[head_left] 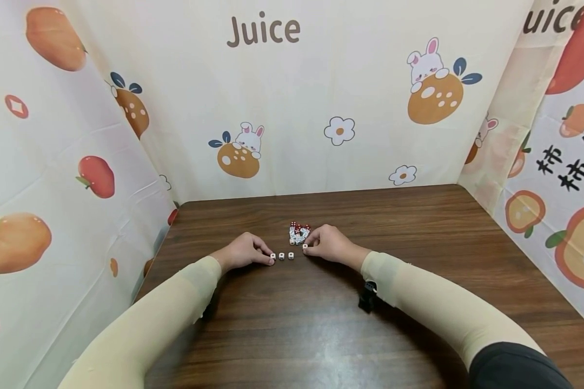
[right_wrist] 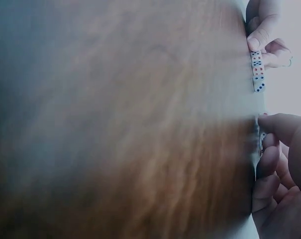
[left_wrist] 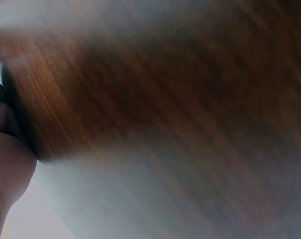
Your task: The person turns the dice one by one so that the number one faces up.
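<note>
My left hand (head_left: 244,250) pinches a white die (head_left: 273,256) between thumb and finger, at the left end of a short row. Two more white dice, a middle one (head_left: 281,256) and a right one (head_left: 291,255), stand beside it with small gaps. My right hand (head_left: 333,244) holds another white die (head_left: 305,246) at its fingertips, a little right of the row. Just behind lies a pile of small white and red dice (head_left: 299,233), close to the right fingertips. In the right wrist view the dice row (right_wrist: 258,71) shows blue and red pips.
The dark wood table (head_left: 282,329) reaches back to a printed cloth (head_left: 292,92), with more cloth hanging along the left and right sides. A black strap-like item (head_left: 367,296) hangs at the right wrist. The left wrist view shows mostly blurred tabletop (left_wrist: 155,109).
</note>
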`<state>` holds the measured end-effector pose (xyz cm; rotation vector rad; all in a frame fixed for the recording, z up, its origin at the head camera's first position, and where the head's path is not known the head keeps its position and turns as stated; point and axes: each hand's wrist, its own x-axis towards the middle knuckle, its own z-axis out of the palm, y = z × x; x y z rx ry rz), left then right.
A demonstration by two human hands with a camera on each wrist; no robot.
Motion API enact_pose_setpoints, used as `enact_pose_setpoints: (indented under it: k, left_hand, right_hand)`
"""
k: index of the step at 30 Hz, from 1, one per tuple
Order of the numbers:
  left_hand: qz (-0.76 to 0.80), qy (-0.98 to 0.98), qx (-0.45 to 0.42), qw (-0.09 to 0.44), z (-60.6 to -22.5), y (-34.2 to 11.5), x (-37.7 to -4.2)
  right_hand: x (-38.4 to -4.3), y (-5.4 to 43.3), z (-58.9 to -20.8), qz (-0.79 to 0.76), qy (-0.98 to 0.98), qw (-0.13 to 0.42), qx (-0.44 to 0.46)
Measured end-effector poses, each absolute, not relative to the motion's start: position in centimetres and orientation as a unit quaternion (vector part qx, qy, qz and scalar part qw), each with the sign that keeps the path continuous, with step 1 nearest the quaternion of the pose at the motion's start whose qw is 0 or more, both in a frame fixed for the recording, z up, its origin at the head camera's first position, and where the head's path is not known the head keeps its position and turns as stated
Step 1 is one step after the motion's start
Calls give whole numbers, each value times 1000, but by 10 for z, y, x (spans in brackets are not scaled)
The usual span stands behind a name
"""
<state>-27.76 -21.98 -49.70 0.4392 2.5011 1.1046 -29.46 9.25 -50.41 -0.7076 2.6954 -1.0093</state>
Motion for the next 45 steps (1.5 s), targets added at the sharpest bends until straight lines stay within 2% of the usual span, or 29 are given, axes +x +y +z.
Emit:
enact_pose_setpoints:
  k: [13, 45]
  left_hand:
    - [390, 889, 153, 187, -500, -220, -280]
    - [400, 884, 149, 189, -499, -219, -278]
  right_hand:
    - [-282, 88, -503, -353, 888, 99, -279]
    - [-284, 82, -501, -328, 892, 122, -285]
